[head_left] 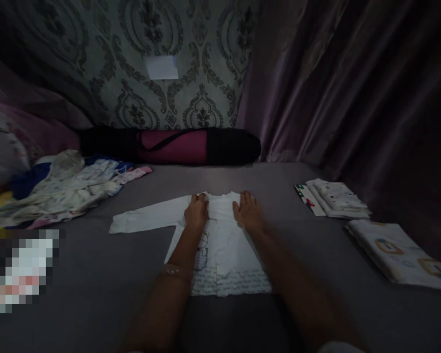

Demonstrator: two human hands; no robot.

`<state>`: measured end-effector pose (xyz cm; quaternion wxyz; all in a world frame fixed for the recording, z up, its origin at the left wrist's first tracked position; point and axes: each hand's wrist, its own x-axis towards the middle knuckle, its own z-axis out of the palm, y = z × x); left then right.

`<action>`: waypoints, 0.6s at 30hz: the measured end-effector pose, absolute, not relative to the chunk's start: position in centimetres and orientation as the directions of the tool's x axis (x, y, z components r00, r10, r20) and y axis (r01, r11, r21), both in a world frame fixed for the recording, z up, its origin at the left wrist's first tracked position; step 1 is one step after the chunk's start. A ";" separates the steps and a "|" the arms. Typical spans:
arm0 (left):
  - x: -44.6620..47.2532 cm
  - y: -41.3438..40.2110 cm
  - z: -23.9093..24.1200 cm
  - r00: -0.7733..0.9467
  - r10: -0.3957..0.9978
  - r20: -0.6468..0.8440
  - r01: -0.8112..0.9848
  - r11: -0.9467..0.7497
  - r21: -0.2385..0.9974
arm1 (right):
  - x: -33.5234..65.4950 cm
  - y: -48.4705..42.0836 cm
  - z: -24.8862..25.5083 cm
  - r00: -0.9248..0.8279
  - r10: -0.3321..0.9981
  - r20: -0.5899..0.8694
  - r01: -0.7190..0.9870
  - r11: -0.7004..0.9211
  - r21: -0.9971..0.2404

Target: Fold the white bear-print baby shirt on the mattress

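Observation:
A small white long-sleeved shirt [230, 250] lies spread on the bed in front of me, with a line drawing on its front and printed lettering along the hem. One sleeve [147, 215] stretches out to the left. The other appears folded inward across the upper chest. My left hand [197, 212] is at the left shoulder of the shirt, its fingers curled down on the cloth; the fingertips are partly hidden. Flat on the right shoulder rests my right hand [249, 213], fingers stretched out. My forearms cover parts of both sides of the shirt.
A heap of loose clothes [77, 184] lies at the left. On the right are a small stack of folded clothes [338, 198] and a folded printed cloth [400, 252]. A long black and maroon bag [176, 147] lies against the wall, beside a purple curtain [297, 88].

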<state>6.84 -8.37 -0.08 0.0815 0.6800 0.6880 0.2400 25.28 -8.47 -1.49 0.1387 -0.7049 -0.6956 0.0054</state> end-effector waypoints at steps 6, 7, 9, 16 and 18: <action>6.9 -9.1 1.3 -0.037 0.970 0.242 0.961 -0.032 0.276 | 26.0 -7.9 -0.5 0.003 0.996 0.094 0.946 0.027 -0.322; 6.9 -9.2 1.6 -0.023 0.959 0.282 0.961 -0.057 0.272 | 26.5 -7.7 0.0 0.008 0.999 0.044 0.926 0.009 -0.378; 7.3 -9.4 2.3 0.035 0.935 0.352 0.946 -0.145 0.289 | 27.4 -7.6 1.1 0.045 0.999 -0.005 0.885 -0.042 -0.464; 10.8 -10.7 2.5 0.324 0.929 0.180 0.882 -0.365 0.297 | 24.9 -10.6 1.9 -0.239 0.968 0.083 0.919 0.253 -0.304; 10.9 -10.7 1.5 0.305 0.946 0.107 0.899 -0.323 0.294 | 23.4 -11.2 1.2 -0.320 0.946 0.048 0.910 0.321 -0.261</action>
